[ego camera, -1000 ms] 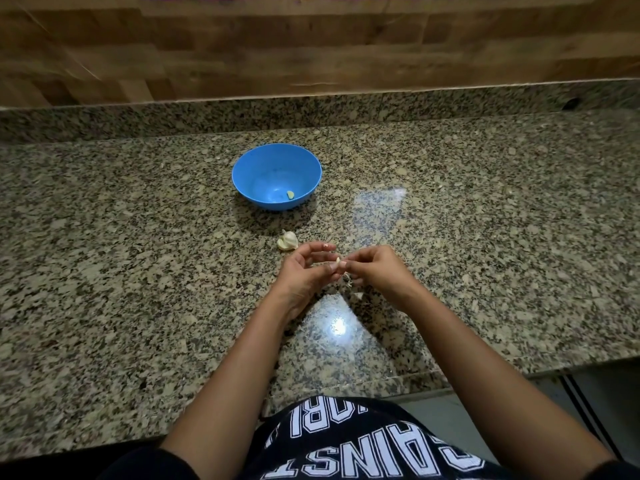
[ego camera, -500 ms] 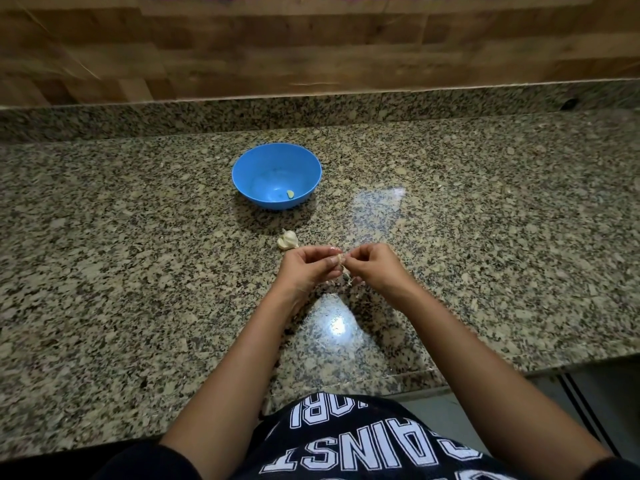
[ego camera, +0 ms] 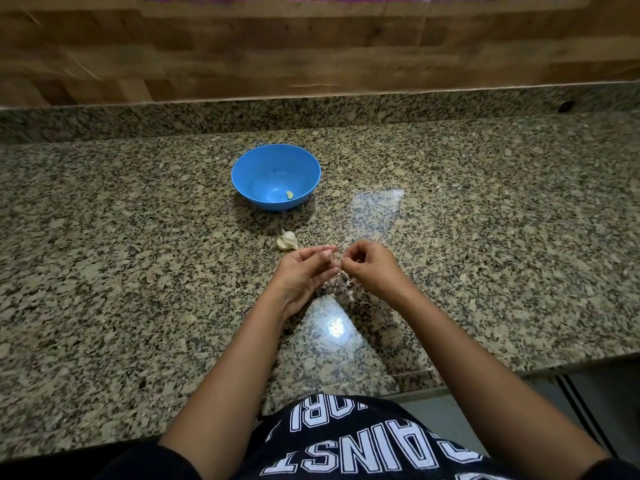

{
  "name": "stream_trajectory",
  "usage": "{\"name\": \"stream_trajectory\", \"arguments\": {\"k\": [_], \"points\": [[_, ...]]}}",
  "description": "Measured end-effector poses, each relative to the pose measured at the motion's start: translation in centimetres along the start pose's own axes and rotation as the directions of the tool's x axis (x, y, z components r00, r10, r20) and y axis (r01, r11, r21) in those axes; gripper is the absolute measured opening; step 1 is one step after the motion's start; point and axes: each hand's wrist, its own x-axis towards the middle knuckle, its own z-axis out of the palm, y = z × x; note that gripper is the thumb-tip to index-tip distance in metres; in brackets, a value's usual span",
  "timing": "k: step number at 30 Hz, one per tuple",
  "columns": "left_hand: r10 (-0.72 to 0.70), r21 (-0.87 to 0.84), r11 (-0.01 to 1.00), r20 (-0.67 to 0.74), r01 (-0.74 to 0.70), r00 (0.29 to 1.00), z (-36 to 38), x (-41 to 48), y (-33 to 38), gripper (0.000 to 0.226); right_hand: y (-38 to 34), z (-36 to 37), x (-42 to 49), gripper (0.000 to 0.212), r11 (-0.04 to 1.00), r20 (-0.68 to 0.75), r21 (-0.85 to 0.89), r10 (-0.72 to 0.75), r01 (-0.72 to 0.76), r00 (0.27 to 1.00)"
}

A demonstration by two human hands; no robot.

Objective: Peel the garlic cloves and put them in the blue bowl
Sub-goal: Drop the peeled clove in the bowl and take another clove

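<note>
**One bowl, three pieces of garlic, two hands**

You have one blue bowl [ego camera: 249, 181] toward the far side of the one counter [ego camera: 485, 237], with one peeled clove [ego camera: 289, 194] in it. On the near side of the bowl lies one garlic clump [ego camera: 287, 240]; you cannot tell how many cloves it holds. Two hands show, the left hand [ego camera: 304, 271] and the right hand [ego camera: 369, 268], whose fingers pinch one held clove [ego camera: 334, 258], mostly hidden. A few skin scraps [ego camera: 346, 280] lie beneath, too small to count.
</note>
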Motion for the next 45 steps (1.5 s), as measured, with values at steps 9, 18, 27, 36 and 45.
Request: {"name": "stream_trajectory", "arguments": {"k": [9,18,27,36,45], "points": [[-0.037,-0.114,0.993,-0.004,0.037,0.999,-0.5,0.0,0.0,0.013,0.2,-0.2,-0.1,0.021,0.993,-0.094,-0.094,-0.076,0.067,0.993],[-0.013,-0.076,0.997,-0.042,0.01,0.999,-0.1,0.4,-0.3,0.01,-0.1,0.0,-0.1,0.005,0.989,-0.031,-0.104,-0.105,0.101,0.994],[0.063,0.014,0.998,-0.036,-0.063,0.997,0.4,0.3,-0.4,0.012,0.2,0.1,-0.1,0.008,0.997,-0.027,0.006,-0.075,0.075,0.997],[0.054,0.073,0.996,0.007,-0.055,0.998,0.2,0.6,-0.7,0.01,0.3,0.0,-0.2,0.01,0.999,0.016,0.025,-0.037,0.036,0.999],[0.021,0.212,0.977,0.045,-0.03,0.999,0.2,1.1,0.0,0.014,0.2,-0.8,0.3,0.011,0.985,0.013,0.173,0.003,-0.005,1.0]]}}
